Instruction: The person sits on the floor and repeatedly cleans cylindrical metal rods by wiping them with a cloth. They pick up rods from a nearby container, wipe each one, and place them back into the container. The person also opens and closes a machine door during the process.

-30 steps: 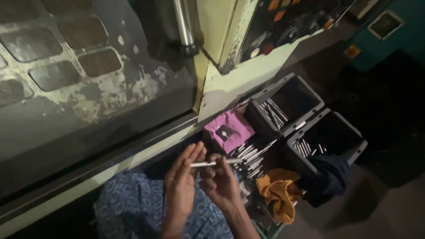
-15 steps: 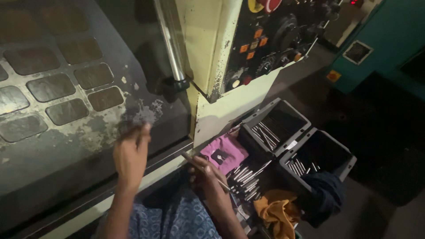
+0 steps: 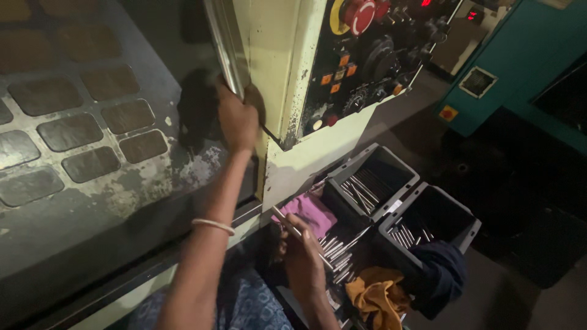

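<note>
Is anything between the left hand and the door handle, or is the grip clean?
Nothing visible stands between them: the left hand is closed directly on the vertical metal door handle. The right hand holds a thin metal rod lower down, apart from it.

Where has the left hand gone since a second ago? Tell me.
Yes, it moved: the left hand rose from beside the right hand to grip the metal door handle, left of the control panel.
</note>
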